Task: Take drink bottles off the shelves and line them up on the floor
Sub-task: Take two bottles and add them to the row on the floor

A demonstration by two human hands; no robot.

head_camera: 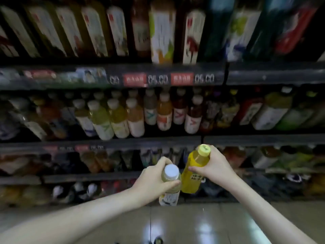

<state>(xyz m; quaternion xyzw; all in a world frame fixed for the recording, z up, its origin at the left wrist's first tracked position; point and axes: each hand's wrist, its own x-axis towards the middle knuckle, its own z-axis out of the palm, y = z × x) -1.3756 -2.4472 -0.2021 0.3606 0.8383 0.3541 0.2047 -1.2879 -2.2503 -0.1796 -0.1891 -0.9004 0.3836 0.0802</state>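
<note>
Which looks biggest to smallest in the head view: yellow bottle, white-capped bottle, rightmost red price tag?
Yellow plastic bottle, yellow cap
Pale plastic bottle, white cap (close; partly hidden)
Rightmost red price tag

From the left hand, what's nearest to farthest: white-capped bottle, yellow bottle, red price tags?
1. White-capped bottle: gripped by the left hand.
2. Yellow bottle: just right, in the right hand.
3. Red price tags: up on the shelf rail.

Pale bottle [170,185], tilted yellow bottle [194,170]
</note>
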